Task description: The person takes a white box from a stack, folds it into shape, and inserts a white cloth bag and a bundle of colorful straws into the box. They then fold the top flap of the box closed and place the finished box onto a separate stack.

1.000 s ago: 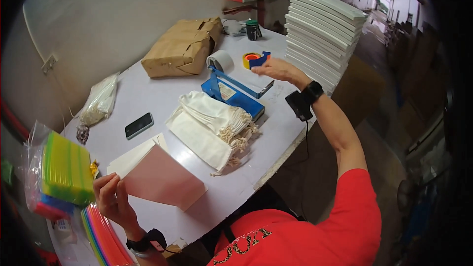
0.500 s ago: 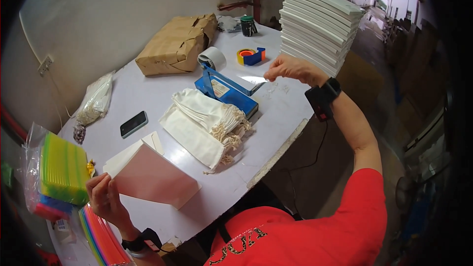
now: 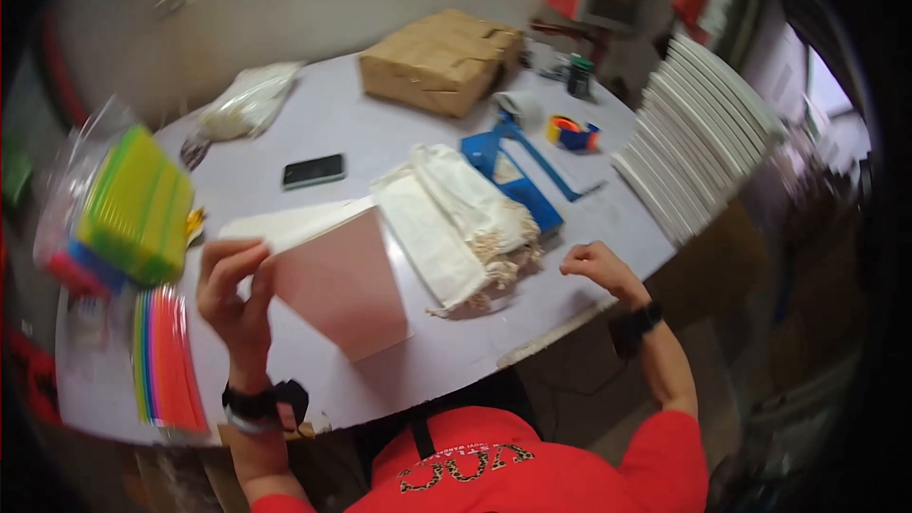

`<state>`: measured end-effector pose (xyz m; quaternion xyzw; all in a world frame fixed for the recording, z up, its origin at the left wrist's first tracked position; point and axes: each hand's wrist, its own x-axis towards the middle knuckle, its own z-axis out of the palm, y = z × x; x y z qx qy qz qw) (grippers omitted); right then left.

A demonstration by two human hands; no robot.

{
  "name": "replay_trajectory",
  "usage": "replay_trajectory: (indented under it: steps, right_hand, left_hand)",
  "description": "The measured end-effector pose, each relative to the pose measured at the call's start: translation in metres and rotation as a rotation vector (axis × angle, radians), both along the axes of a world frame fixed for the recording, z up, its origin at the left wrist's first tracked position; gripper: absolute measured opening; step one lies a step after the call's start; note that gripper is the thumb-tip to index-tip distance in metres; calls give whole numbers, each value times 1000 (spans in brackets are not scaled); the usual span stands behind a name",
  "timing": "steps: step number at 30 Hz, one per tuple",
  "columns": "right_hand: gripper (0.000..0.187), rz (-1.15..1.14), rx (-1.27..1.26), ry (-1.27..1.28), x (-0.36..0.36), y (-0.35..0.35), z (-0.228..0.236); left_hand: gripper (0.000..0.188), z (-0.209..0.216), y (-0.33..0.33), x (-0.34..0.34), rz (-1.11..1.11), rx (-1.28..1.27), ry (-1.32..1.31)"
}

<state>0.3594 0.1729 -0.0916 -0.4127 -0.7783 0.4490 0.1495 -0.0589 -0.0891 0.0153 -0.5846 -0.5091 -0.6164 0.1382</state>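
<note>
My left hand [image 3: 236,299] pinches the upper left corner of a pink, flat-sided piece [image 3: 342,290], a box or folded cover. It stands tilted on the table, with a white sheet-like piece [image 3: 299,220] behind it. Above the table's front edge, my right hand [image 3: 606,271] has its fingers pressed together; whatever may be between them is too small or blurred to make out. Between the hands lies a stack of white cloth drawstring bags [image 3: 442,228] with knotted cord ends. Behind the bags sits a blue device with a hinged arm [image 3: 518,180], nearest my right hand.
A phone [image 3: 314,171] lies behind the pink piece. At left are bagged green-yellow plastic pieces [image 3: 138,209] and coloured strips [image 3: 169,361]. A brown paper parcel [image 3: 442,62], tape dispenser [image 3: 572,133] and dark jar [image 3: 579,76] stand farther back. A tall white stack [image 3: 698,142] rises at right.
My right hand has come down from beside the blue device toward the table's front edge; the clear film it held no longer shows. My left hand still holds the pink piece. The view has turned.
</note>
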Motion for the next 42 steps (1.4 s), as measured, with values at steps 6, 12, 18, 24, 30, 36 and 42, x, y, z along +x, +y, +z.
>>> replay_trajectory:
  steps: [6,12,18,24,30,36,42]
  right_hand:
    - [20,641,932,32,-144,-106,183]
    - [16,1006,1298,169,-248,-132,237]
    - [11,1109,1242,-4,-280,-139,245]
    - [12,1158,1163,-81,-290,-136,248]
    - [14,1021,1098,-252,-294,-129,248]
    - [16,961,1102,-316,-296,-128,246]
    - [17,928,1103,-324,-295,-130,243]
  left_hand:
    - [17,-2,-10,-8,6,16,4]
    - [16,0,-11,-4,-23,33,9]
    - [17,1,-12,-6,-71,24,-18]
    - [18,-1,-12,-10,-80,31,-29]
    - [17,-2,-10,-9,-88,36,-30]
    - [19,-3,-9,-9,-56,50,28]
    - [28,-10,-7,-5,7,94,62]
